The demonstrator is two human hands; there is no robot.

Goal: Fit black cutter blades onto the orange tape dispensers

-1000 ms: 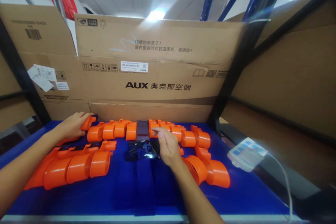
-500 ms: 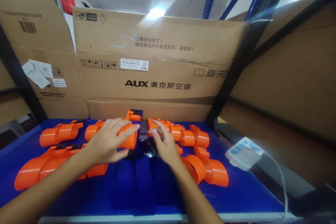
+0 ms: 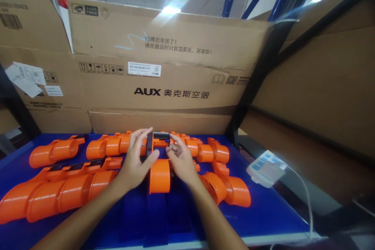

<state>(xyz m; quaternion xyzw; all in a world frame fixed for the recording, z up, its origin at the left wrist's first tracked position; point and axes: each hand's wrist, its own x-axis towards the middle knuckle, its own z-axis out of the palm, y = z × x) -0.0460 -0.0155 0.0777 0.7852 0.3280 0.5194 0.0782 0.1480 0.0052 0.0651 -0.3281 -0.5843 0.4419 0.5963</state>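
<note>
An orange plastic part (image 3: 159,176) with a short, wide tube stands upright between my hands, at the front middle of the other orange parts. At its top a black cylindrical piece (image 3: 161,135) lies crosswise. My left hand (image 3: 136,164) is open on its left side, fingers stretched upward and thumb apart, close to a dark upright plate (image 3: 149,144). On the right, my right hand (image 3: 182,160) has its index finger raised and its other fingers curled toward the thumb beside the part. What these fingers hold, if anything, is hidden.
Rows of similar orange parts (image 3: 76,191) lie to the left on the blue table surface (image 3: 263,218), with more (image 3: 238,191) to the right. A white and blue box with a cable (image 3: 267,168) sits at the right edge. A printed cardboard wall (image 3: 175,74) rises behind.
My left hand has let go of the orange part, which now stands upright in the middle. The right hand's fingers have curled in more. The view has shifted slightly.
</note>
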